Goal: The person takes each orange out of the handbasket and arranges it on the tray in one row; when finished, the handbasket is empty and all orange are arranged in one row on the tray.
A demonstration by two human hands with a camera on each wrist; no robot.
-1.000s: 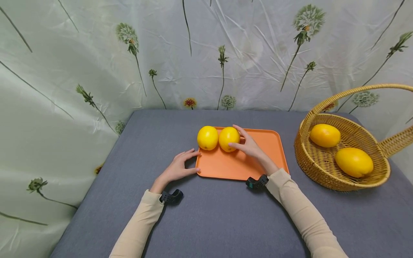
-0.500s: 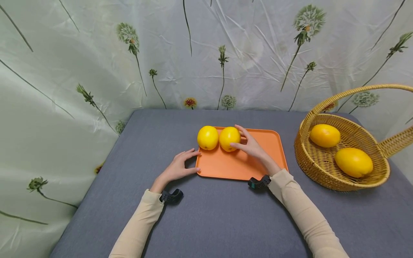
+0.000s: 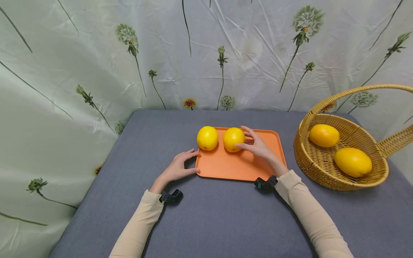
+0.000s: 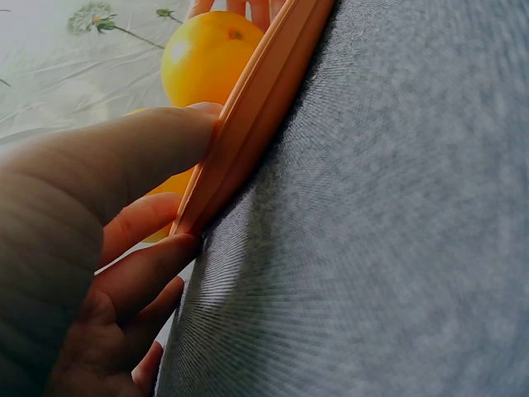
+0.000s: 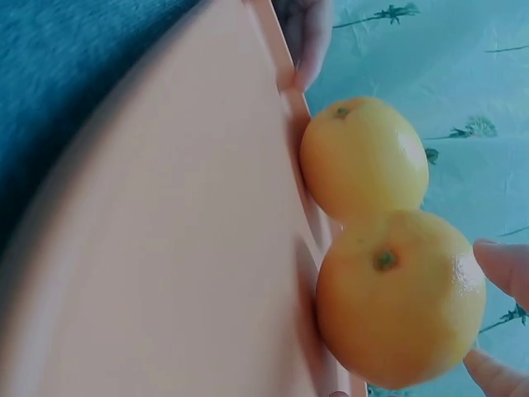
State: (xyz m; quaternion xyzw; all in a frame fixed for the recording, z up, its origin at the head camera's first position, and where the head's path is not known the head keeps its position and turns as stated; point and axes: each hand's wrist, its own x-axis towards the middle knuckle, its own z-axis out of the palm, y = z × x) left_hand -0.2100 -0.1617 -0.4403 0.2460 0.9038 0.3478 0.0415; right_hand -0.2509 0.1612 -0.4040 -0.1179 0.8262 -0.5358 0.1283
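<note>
An orange tray point(image 3: 238, 165) lies on the grey table with two yellow fruits at its far left. My right hand point(image 3: 258, 147) holds the right fruit point(image 3: 233, 139), thumb in front and fingers behind; in the right wrist view two fingertips point(image 5: 504, 269) flank this fruit point(image 5: 397, 298). The left fruit point(image 3: 207, 138) sits a small gap away, seen nearer the tray rim in the right wrist view point(image 5: 364, 157). My left hand point(image 3: 179, 167) pinches the tray's left edge point(image 4: 256, 116), thumb point(image 4: 124, 157) on the rim and fingers below it.
A wicker basket point(image 3: 322, 175) with a tall handle point(image 3: 361, 88) stands at the right and holds two larger yellow-orange fruits point(image 3: 324, 135) point(image 3: 352, 162). A flowered curtain point(image 3: 96, 71) closes off the back and left. Grey cloth point(image 3: 226, 215) covers the table.
My right hand has shifted right with the right fruit, opening a small gap between the two fruits. The left hand and the tray have stayed put.
</note>
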